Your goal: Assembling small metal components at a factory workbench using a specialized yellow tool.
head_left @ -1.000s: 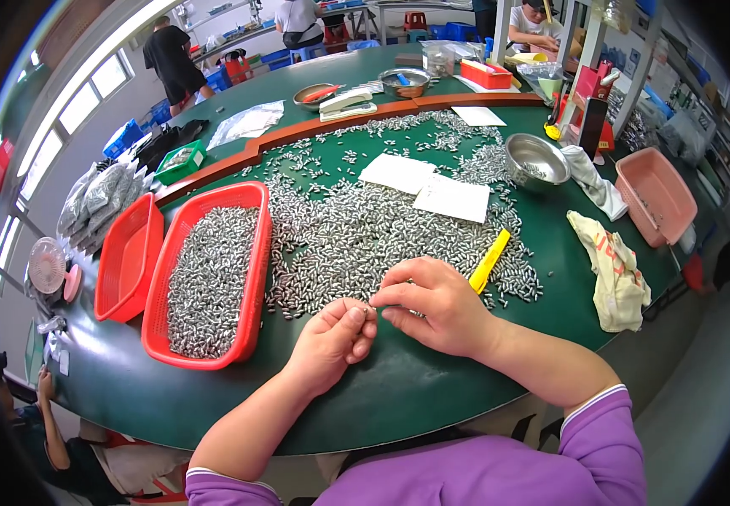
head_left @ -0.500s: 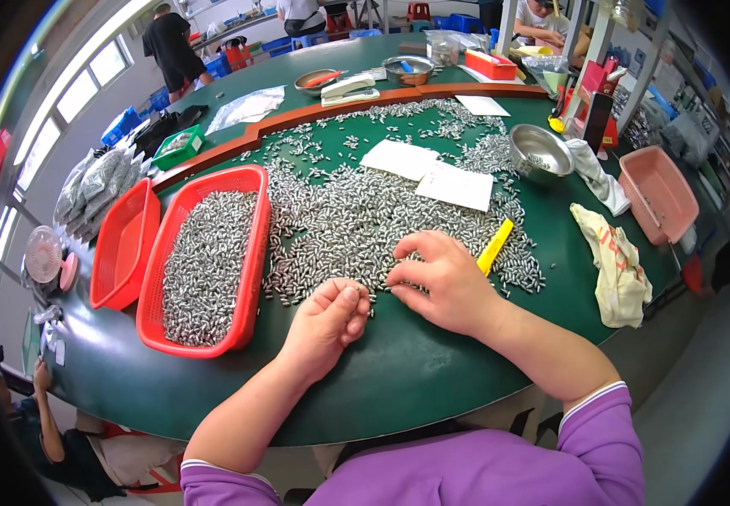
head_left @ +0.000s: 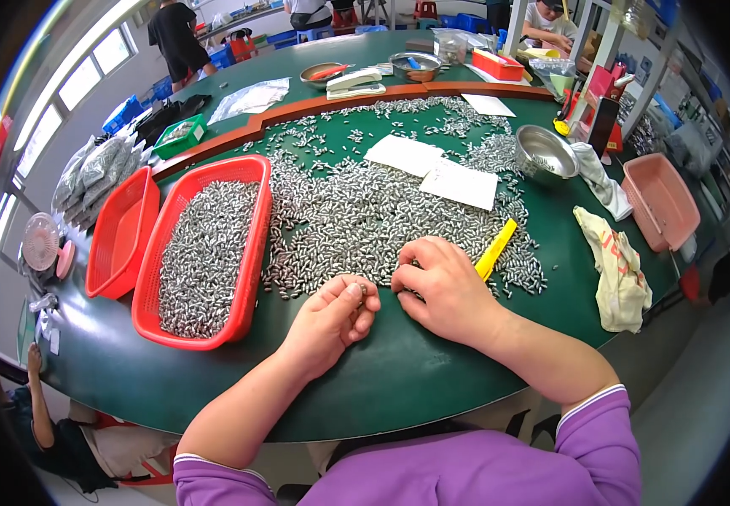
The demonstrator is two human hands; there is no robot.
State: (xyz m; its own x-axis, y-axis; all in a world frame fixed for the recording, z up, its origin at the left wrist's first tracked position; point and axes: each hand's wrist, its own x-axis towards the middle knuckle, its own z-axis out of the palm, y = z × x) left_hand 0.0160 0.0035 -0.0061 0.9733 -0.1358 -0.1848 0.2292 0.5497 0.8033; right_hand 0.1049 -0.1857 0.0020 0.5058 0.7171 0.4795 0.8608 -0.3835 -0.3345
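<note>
A wide heap of small, silvery oval metal pieces (head_left: 340, 207) is spread over the green table. At its near edge, my left hand (head_left: 331, 319) is closed, with one of these metal pieces (head_left: 363, 289) pinched between thumb and fingers. Just to the right, my right hand (head_left: 448, 291) rests with its fingers curled in at the heap's edge; its fingertips are partly hidden, and what they hold cannot be made out. A red plastic basket (head_left: 253, 278) full of the same pieces stands left of my hands.
Beside my right hand lies a yellow strip (head_left: 496, 249). White papers (head_left: 459, 184) lie on the heap. Another red basket (head_left: 112, 274) stands far left; a steel bowl (head_left: 546, 152), a cloth (head_left: 614, 270) and a pink basket (head_left: 662, 202) are at right. A wooden edging (head_left: 297, 115) runs behind.
The view has shifted slightly. My right hand's fingers have curled in more, and its thumb has drawn closer to them. My left hand keeps its pinch, turned a little.
</note>
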